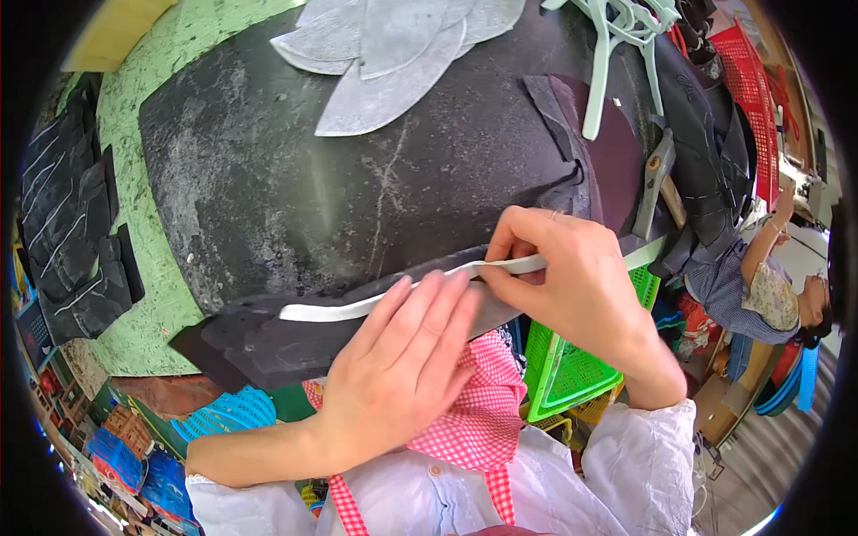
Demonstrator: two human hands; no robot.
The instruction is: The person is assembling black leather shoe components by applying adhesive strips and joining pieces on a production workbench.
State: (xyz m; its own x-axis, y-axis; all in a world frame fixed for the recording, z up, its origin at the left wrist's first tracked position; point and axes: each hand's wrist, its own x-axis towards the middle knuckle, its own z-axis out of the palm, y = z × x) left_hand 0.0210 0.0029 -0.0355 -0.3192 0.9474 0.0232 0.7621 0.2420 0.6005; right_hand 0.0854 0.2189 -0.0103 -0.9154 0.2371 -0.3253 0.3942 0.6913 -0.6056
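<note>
A narrow white strip (331, 312) runs along a long dark sheet piece (259, 344), which looks like leather or fabric, at the near edge of the dark work board (268, 179). My left hand (393, 375) lies flat across the strip and the piece, fingers stretched out and somewhat blurred. To its right, my right hand (576, 277) pinches the strip between thumb and forefinger. The strip's end sticks out past those fingers. Part of the strip is hidden under my left fingers. Beyond my right hand lies a maroon piece (617, 161) with a dark edge.
Grey leaf-shaped pieces (393, 45) lie at the far side, near pale green plastic frames (599, 71). A metal tool with a wooden handle (660, 170) rests right. Black pieces (63, 214) lie left. A green basket (572, 366) stands below the edge; another person (751, 286) is at right.
</note>
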